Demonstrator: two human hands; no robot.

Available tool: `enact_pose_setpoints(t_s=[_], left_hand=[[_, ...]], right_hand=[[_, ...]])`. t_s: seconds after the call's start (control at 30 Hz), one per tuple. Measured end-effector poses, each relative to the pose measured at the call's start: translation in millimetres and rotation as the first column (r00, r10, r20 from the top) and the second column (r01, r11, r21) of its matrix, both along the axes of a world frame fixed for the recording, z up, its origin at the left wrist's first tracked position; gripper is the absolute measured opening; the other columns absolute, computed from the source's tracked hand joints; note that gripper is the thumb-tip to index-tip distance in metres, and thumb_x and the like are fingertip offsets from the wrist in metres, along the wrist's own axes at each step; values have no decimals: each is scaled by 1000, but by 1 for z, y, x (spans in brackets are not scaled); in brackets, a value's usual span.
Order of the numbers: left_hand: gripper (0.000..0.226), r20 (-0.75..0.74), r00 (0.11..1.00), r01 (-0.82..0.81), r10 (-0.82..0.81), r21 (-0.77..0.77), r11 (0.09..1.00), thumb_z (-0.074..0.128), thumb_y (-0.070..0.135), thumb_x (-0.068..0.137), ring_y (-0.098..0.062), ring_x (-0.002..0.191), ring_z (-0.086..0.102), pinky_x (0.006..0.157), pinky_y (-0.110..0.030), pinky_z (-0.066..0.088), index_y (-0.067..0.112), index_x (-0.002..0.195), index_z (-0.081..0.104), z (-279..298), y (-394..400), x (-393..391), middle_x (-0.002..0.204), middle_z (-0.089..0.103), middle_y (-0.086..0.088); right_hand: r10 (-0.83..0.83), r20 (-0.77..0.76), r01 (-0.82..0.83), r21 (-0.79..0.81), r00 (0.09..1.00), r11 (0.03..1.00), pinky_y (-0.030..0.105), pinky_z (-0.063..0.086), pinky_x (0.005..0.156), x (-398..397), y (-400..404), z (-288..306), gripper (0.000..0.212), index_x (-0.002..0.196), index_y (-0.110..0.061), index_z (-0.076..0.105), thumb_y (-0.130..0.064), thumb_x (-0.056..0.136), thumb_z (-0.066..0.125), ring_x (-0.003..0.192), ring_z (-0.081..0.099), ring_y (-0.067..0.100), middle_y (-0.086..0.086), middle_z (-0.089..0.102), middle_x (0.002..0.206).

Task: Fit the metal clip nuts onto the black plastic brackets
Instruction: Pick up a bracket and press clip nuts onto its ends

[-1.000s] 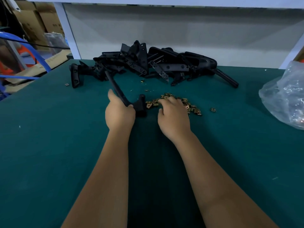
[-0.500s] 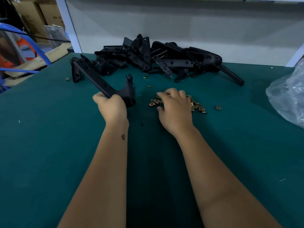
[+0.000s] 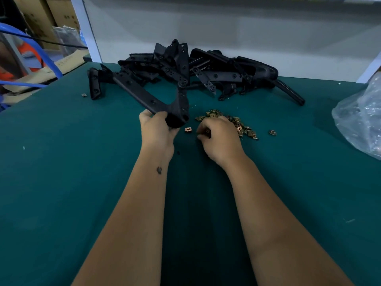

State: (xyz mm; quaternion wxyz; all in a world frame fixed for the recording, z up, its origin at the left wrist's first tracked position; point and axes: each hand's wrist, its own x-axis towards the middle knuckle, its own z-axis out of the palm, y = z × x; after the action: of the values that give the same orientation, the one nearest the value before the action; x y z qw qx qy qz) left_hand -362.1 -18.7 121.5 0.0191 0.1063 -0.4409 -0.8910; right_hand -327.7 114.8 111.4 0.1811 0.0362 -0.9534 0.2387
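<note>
Now left hand grips bracket; right hand pinches clip nut.

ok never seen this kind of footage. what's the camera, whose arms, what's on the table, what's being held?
There is one camera, worn on a person's head and looking down at their bare arms; there's no robot. The left hand grips a black plastic bracket. The right hand curls at a small heap of metal clip nuts, apparently pinching one. A loose clip nut lies between the hands. More brackets are piled at the back of the green table, with a clear plastic bag at the right.
</note>
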Motion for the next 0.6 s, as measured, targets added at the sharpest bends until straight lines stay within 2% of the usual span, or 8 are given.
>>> enact_pose_setpoints(t_s=[0.1,0.17,0.23,0.3,0.37,0.4,0.5,0.6], left_hand=[[19,-15,995,102,-101,72,992,37,-5,101,-21,88,62,62,-30,58,9,113,43,-1,6,3,113,57,-16],[23,22,993,114,-119,159,981,36,-6,100,-25,92,63,60,-33,58,9,116,44,-4,12,9,116,58,-17],[24,86,984,125,-153,263,956,34,-7,100,-26,86,62,53,-32,56,9,116,42,-7,24,20,111,58,-17],[23,134,977,117,-163,301,946,33,-8,99,-24,78,59,48,-29,54,8,114,41,-10,39,30,103,57,-17],[26,130,974,130,-186,351,927,33,-10,98,-26,80,59,47,-28,54,6,117,43,-11,49,37,104,57,-19],[28,130,973,134,-193,363,922,33,-10,98,-26,80,58,46,-28,54,5,119,44,-10,52,39,106,57,-20],[34,129,973,146,-190,289,946,36,-8,98,-25,81,59,48,-25,53,2,130,45,-9,54,39,112,57,-21],[26,99,976,162,-195,268,950,37,-6,99,-23,78,57,47,-24,52,4,122,44,-6,53,41,106,58,-17]], right_hand=[[-48,-69,42,-98,996,994,24,42,84,5,1,-4,24,110,-11,68,-4,86,69,95,51,17,2,63,102],[-100,-103,67,-285,990,956,10,38,75,12,3,-5,28,113,-9,69,-2,86,68,85,52,10,0,61,99],[-177,-99,109,-478,979,872,5,41,71,17,6,-3,19,104,-11,73,-5,86,69,79,59,7,-1,65,95],[-240,-63,142,-651,969,745,19,52,75,21,12,-2,11,90,-18,72,-7,86,71,80,65,11,-2,70,88],[-268,-25,151,-775,963,613,37,58,80,28,16,0,17,79,-23,68,-8,86,71,82,69,18,1,72,82],[-269,-25,141,-804,963,578,39,58,80,32,17,0,20,76,-25,67,-8,86,71,81,70,19,1,72,79],[-278,-78,122,-762,958,636,26,55,75,44,19,-2,23,72,-29,67,-11,85,72,77,67,7,-9,70,74],[-310,-160,130,-663,937,737,15,47,67,50,19,-1,15,75,-24,67,-16,87,72,72,61,2,-13,66,72]])
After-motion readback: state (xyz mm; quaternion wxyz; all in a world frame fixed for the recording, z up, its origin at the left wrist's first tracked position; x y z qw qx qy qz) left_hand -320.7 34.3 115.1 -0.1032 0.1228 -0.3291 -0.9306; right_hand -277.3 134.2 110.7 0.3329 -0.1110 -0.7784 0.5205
